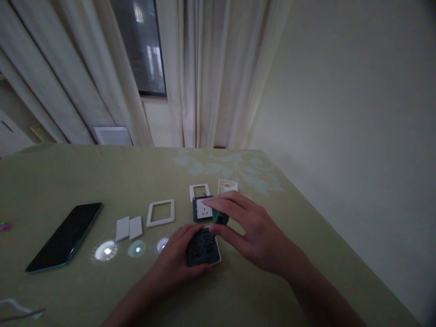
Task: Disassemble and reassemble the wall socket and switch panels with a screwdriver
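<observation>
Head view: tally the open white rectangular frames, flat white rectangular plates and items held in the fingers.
Open white rectangular frames: 2
Flat white rectangular plates: 2
Held items (white-rimmed black rectangular unit, partly covered green object): 2
Total: 6

Looks like matt dark plastic on the socket back (200, 255), smooth white plastic on the frame (160, 222) and two panels (122, 228). Goes glossy on the black tablet (64, 238), kinda shiny on the green table cover (102, 181), matt cloth for the curtains (228, 68).
</observation>
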### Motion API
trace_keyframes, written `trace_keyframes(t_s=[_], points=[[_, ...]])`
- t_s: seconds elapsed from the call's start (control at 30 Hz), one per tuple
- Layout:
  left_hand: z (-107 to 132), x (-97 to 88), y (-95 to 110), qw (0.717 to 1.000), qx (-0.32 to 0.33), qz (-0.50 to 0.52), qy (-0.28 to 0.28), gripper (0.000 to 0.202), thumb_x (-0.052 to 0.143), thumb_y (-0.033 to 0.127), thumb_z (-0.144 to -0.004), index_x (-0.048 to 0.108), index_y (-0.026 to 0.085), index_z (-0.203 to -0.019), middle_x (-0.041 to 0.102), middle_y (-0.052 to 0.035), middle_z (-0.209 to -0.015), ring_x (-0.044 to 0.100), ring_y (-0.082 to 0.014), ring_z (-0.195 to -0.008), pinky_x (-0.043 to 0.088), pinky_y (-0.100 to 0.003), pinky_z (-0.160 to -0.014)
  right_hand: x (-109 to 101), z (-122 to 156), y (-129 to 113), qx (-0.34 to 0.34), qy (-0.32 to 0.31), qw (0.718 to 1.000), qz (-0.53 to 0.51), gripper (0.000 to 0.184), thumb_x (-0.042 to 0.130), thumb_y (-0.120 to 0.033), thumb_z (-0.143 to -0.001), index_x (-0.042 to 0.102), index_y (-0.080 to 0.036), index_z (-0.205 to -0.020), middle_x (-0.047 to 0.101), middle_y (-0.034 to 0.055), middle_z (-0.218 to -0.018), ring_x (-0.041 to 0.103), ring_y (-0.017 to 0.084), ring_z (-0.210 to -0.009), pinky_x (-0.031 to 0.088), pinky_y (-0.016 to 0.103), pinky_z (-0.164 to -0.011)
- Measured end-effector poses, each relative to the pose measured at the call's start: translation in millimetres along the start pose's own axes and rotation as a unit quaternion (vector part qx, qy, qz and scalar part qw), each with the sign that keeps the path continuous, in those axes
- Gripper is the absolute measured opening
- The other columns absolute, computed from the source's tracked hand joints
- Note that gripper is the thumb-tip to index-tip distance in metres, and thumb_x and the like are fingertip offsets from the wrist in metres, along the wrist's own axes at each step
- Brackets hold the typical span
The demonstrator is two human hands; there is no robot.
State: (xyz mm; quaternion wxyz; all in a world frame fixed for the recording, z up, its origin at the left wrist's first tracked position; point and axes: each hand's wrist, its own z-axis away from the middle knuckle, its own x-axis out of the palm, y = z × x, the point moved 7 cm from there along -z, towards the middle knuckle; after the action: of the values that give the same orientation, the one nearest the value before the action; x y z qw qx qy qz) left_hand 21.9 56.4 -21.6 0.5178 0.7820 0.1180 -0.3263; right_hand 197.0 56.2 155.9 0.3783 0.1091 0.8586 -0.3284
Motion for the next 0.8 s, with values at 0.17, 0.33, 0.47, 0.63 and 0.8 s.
trace_keyframes(t_s=[0.17,0.33,0.47,0.63,0.8], points=[[-1,0.3,-1,1.000,-0.016,0.005,-0.014,0.081,0.093,0.033,-0.077,0.057,0.032,-0.149,0.068,-0.0107,-0.147,0.065,-0.0397,-0.134,0.055,-0.060,-0.114,-4,-4,7,0.010,-0.014,0.996,-0.091,0.044,0.062,-0.014,-0.109,0.062,-0.030,-0.149,0.074,0.0042,-0.143,0.069,0.020,-0.132,0.053,0.037,-0.115],[-2,1.4,-1,1.000,-0.017,0.016,-0.016,0.080,0.092,0.033,-0.077,0.058,0.033,-0.149,0.068,-0.0099,-0.144,0.065,-0.0388,-0.132,0.056,-0.059,-0.112,-6,-2,11,0.006,0.032,0.999,-0.008,0.022,0.080,-0.027,-0.100,0.073,-0.024,-0.121,0.078,0.0051,-0.111,0.074,0.022,-0.102,0.060,0.035,-0.092],[-1,2.6,-2,1.000,-0.015,0.020,-0.010,0.078,0.091,0.029,-0.076,0.059,0.033,-0.148,0.068,-0.0103,-0.142,0.066,-0.0382,-0.130,0.055,-0.059,-0.112,-2,2,-2,0.006,0.017,0.999,0.026,0.026,0.071,-0.033,-0.106,0.072,-0.021,-0.129,0.075,0.0091,-0.115,0.074,0.022,-0.103,0.062,0.035,-0.091],[-3,0.3,1,0.999,-0.026,0.023,-0.022,0.080,0.092,0.037,-0.077,0.059,0.033,-0.150,0.068,-0.0104,-0.146,0.064,-0.0397,-0.135,0.054,-0.060,-0.115,-2,0,1,0.002,-0.046,0.995,-0.089,0.053,0.057,-0.015,-0.111,0.050,-0.030,-0.162,0.065,0.0079,-0.156,0.061,0.021,-0.144,0.048,0.040,-0.123],[-4,-0.4,0,0.999,-0.040,0.014,-0.025,0.080,0.091,0.035,-0.077,0.059,0.031,-0.150,0.067,-0.0109,-0.150,0.063,-0.0402,-0.137,0.052,-0.060,-0.117,-5,-5,14,-0.006,-0.010,0.992,-0.122,0.032,0.066,-0.015,-0.108,0.071,-0.030,-0.136,0.077,0.0038,-0.123,0.071,0.020,-0.118,0.055,0.037,-0.108]])
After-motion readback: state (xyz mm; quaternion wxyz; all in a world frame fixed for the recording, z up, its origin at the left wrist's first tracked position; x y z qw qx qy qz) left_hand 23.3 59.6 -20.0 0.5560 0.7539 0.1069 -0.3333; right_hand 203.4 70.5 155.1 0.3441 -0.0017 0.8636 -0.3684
